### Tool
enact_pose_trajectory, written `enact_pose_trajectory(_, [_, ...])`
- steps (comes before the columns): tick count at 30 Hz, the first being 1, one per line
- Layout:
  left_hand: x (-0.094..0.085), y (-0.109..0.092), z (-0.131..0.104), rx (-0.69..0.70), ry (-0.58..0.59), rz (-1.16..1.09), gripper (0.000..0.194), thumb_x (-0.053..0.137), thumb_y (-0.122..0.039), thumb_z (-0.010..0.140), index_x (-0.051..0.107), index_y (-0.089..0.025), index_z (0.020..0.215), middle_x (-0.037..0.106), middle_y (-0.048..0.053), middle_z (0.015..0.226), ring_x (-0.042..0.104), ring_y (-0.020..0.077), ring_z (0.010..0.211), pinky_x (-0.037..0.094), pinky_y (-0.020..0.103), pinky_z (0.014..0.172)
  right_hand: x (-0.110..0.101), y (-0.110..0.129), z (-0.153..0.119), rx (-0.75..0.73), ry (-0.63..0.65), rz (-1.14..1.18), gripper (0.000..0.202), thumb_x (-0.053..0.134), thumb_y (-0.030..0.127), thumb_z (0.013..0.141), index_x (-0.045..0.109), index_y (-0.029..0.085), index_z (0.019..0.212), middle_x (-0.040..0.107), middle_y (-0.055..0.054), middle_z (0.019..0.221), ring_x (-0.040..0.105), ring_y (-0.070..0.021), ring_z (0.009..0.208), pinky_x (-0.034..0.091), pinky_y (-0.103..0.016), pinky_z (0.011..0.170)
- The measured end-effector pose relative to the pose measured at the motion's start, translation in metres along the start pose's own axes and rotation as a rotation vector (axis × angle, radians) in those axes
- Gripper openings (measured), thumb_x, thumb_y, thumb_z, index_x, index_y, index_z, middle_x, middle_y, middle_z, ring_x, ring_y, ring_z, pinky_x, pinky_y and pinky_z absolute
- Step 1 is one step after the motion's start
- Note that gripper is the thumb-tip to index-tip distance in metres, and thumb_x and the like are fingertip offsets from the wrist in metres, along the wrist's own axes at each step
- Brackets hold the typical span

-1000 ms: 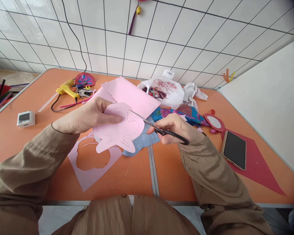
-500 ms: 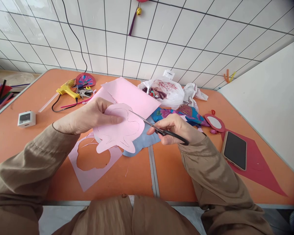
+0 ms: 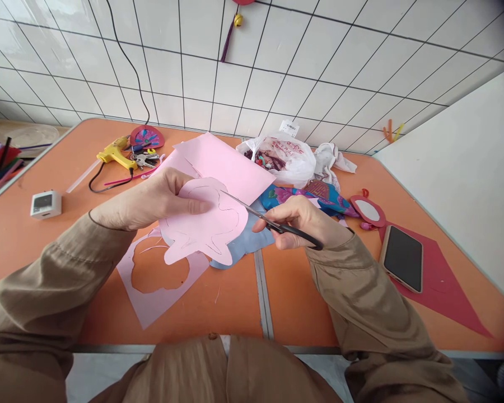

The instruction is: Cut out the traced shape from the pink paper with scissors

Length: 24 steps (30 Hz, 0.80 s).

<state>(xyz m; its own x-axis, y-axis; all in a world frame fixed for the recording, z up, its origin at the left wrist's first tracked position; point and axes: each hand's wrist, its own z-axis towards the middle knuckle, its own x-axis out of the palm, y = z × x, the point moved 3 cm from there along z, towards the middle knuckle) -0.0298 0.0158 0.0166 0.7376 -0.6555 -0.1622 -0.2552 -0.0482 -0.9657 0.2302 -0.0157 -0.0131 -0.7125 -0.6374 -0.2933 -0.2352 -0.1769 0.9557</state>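
A pink paper cut-out [image 3: 205, 235] with drawn curved lines and pointed lobes at its lower edge is pinched between the thumb and fingers of my left hand [image 3: 168, 198]. My right hand [image 3: 304, 221] is closed on black-handled scissors [image 3: 285, 228], whose blades reach left across the upper right part of the cut-out. Behind the cut-out lies a larger pink sheet [image 3: 231, 168]. Below it, a pink paper remnant with a large hole [image 3: 151, 302] rests on the orange table [image 3: 218, 319]. Light blue material [image 3: 252, 235] lies partly under the cut-out.
A yellow glue gun [image 3: 115, 152], keys [image 3: 146, 159] and a white adapter [image 3: 46, 204] lie to the left. Towards the wall sit a plastic bag [image 3: 292, 159] and patterned blue fabric [image 3: 323, 196]. A phone [image 3: 403, 257] rests on red sheet material [image 3: 449, 291] at the right.
The pink cut-out's lower lobes have shifted very slightly. Both hands have stayed almost in place, with the scissors still at the cut-out's upper right part.
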Motion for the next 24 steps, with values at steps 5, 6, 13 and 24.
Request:
enact_pose_trajectory(5, [-0.0001, -0.0013, 0.0008, 0.011, 0.032, -0.034, 0.020, 0.079, -0.034, 0.076, 0.078, -0.016, 0.084, 0.072, 0.004, 0.075, 0.064, 0.0154, 0.065, 0.051, 0.021, 0.053, 0.0004, 0.0017, -0.0003, -0.007, -0.002, -0.003, 0.058, 0.084, 0.056, 0.070, 0.074, 0.003, 0.094, 0.051, 0.002, 0.056, 0.043, -0.0082, 0.049, 0.032, -0.024, 0.044])
enact_pose_trajectory(6, [-0.0001, -0.0014, 0.0009, 0.013, 0.034, -0.036, 0.019, 0.079, -0.033, 0.076, 0.078, -0.016, 0.083, 0.072, 0.003, 0.075, 0.064, 0.0152, 0.065, 0.050, 0.021, 0.053, 0.0006, 0.0021, -0.0003, -0.006, 0.000, -0.003, 0.057, 0.084, 0.056, 0.070, 0.074, 0.005, 0.094, 0.051, 0.002, 0.056, 0.043, -0.0083, 0.048, 0.032, -0.024, 0.044])
enact_pose_trajectory(13, [-0.0008, -0.0005, 0.0005, -0.003, 0.053, -0.038, 0.018, 0.079, -0.033, 0.075, 0.078, -0.017, 0.080, 0.073, 0.005, 0.077, 0.067, 0.0167, 0.066, 0.051, 0.022, 0.054, 0.0008, 0.0033, -0.0002, 0.043, -0.022, -0.017, 0.054, 0.085, 0.058, 0.066, 0.076, 0.011, 0.090, 0.053, 0.001, 0.056, 0.045, -0.0095, 0.048, 0.035, -0.024, 0.044])
enact_pose_trajectory(24, [0.0013, -0.0002, 0.0005, -0.064, 0.054, -0.124, 0.017, 0.077, -0.031, 0.076, 0.077, -0.015, 0.081, 0.073, 0.003, 0.074, 0.067, 0.0142, 0.062, 0.048, 0.018, 0.053, -0.0008, -0.0004, 0.0003, 0.038, -0.008, -0.021, 0.060, 0.088, 0.054, 0.064, 0.076, 0.004, 0.094, 0.054, 0.001, 0.058, 0.045, -0.0092, 0.050, 0.037, -0.025, 0.046])
